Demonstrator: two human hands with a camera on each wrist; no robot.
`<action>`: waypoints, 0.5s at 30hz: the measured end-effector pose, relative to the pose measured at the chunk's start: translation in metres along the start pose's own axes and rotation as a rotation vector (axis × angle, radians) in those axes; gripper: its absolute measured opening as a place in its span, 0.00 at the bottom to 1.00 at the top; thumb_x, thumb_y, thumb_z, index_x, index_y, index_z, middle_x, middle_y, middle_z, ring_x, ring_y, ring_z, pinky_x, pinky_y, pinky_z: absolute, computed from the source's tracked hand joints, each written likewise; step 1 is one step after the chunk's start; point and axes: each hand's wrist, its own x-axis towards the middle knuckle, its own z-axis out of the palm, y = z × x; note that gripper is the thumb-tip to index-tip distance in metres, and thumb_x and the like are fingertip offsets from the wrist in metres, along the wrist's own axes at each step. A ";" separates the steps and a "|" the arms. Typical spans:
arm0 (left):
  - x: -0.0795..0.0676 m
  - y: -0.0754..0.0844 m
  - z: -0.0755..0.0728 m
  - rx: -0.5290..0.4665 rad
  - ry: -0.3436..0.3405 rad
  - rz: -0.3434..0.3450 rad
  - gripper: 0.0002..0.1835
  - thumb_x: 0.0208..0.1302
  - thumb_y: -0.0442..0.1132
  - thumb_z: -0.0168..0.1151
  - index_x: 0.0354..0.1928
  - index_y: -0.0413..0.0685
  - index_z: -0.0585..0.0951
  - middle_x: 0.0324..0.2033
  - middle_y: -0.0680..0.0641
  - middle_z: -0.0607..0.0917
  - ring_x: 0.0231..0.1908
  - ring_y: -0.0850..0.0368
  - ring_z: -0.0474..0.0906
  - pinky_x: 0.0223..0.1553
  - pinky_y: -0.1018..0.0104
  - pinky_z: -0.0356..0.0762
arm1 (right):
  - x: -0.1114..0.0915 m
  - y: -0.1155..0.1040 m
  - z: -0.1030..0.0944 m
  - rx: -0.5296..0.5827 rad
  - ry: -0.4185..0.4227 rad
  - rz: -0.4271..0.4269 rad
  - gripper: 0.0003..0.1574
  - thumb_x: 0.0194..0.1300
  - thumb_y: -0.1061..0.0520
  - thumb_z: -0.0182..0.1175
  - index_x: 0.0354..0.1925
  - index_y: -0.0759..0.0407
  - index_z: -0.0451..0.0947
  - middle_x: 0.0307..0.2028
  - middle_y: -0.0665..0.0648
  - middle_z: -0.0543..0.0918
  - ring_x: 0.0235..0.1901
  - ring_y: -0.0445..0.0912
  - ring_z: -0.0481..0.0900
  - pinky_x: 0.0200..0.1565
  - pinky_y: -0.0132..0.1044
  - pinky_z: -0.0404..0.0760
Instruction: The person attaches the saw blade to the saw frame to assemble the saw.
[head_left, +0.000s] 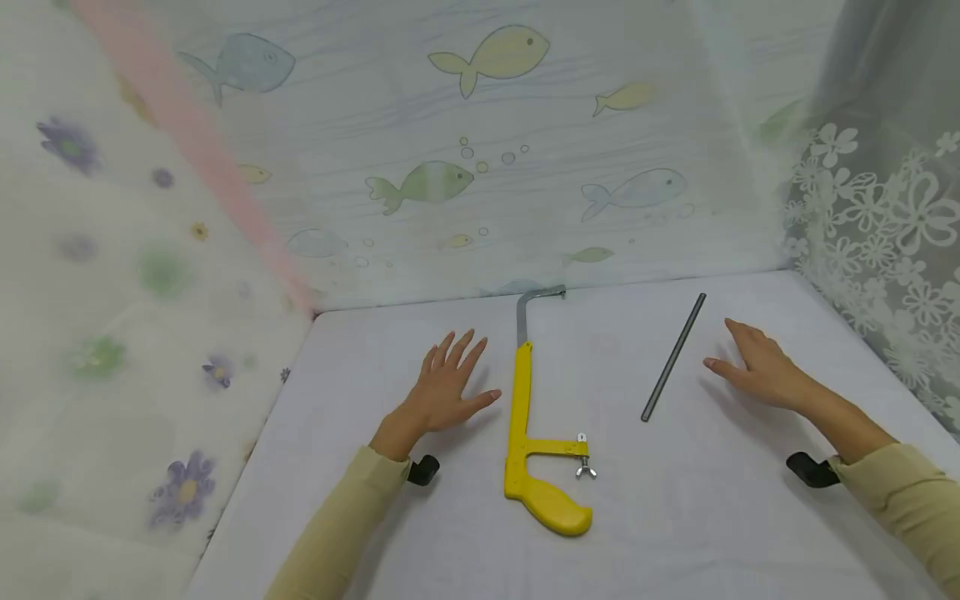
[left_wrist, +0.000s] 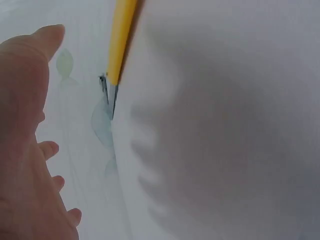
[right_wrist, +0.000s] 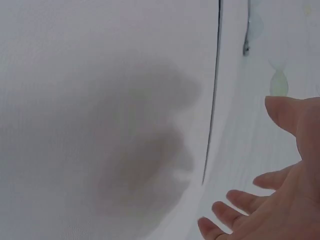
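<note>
A yellow hacksaw frame (head_left: 519, 400) with a grey metal front arm lies on the white table, its handle toward the near side; no blade shows on it. To its left my left hand (head_left: 442, 392) hovers over the cloth, fingers spread and straight, holding nothing. In the left wrist view the hacksaw frame (left_wrist: 121, 40) passes beyond the thumb. Right of the saw lies a thin dark hacksaw blade or strip (head_left: 673, 358), slanted. My right hand (head_left: 765, 367) is just right of this strip, fingers extended and holding nothing; the strip (right_wrist: 214, 100) also shows in the right wrist view.
A wing nut (head_left: 586, 472) hangs on the saw's side arm. White cloth covers the table (head_left: 450, 542). Behind stands a fish-print curtain (head_left: 525, 208), with a flowered sheet (head_left: 135, 333) at the left and a lace curtain (head_left: 877, 200) at the right.
</note>
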 end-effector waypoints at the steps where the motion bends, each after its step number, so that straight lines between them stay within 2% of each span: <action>1: 0.000 0.002 0.000 -0.014 -0.003 0.006 0.47 0.71 0.71 0.47 0.83 0.58 0.48 0.82 0.46 0.45 0.80 0.40 0.37 0.75 0.36 0.38 | 0.000 -0.001 0.000 0.026 -0.005 0.007 0.58 0.78 0.41 0.53 0.75 0.81 0.35 0.70 0.89 0.45 0.69 0.83 0.44 0.64 0.77 0.50; 9: -0.001 0.013 -0.003 -0.054 -0.009 0.024 0.48 0.70 0.69 0.52 0.82 0.56 0.50 0.81 0.47 0.48 0.79 0.40 0.40 0.75 0.38 0.42 | -0.001 -0.008 -0.003 0.111 -0.030 0.047 0.60 0.76 0.43 0.56 0.75 0.82 0.33 0.71 0.89 0.43 0.70 0.82 0.43 0.65 0.75 0.50; 15: -0.001 0.020 -0.001 -0.109 -0.013 0.028 0.47 0.69 0.68 0.56 0.82 0.58 0.52 0.81 0.49 0.50 0.79 0.43 0.42 0.75 0.39 0.44 | -0.005 -0.013 -0.003 0.155 -0.040 0.105 0.59 0.76 0.42 0.56 0.76 0.80 0.36 0.71 0.86 0.49 0.68 0.79 0.53 0.62 0.73 0.60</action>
